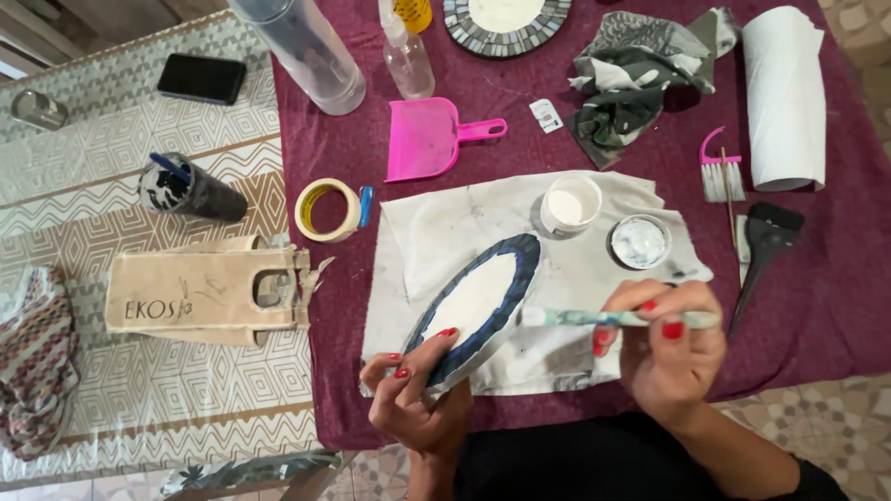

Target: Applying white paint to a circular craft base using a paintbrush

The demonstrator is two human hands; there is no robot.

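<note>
While our left hand [413, 394] pinches the lower rim of the tilted oval mosaic mirror [478, 306], its long axis runs up to the right. Just right of it, our right hand [668, 339] grips a paint-smeared stick [603, 317] lying level, tip touching the mirror's edge above the stained cloth [445, 223] on the surface.

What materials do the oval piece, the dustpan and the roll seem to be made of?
Oval piece: probably mosaic tile, with small dark blue glossy pieces around a matte white centre. Dustpan: smooth, bright pink plastic. Roll: soft white paper.
</note>
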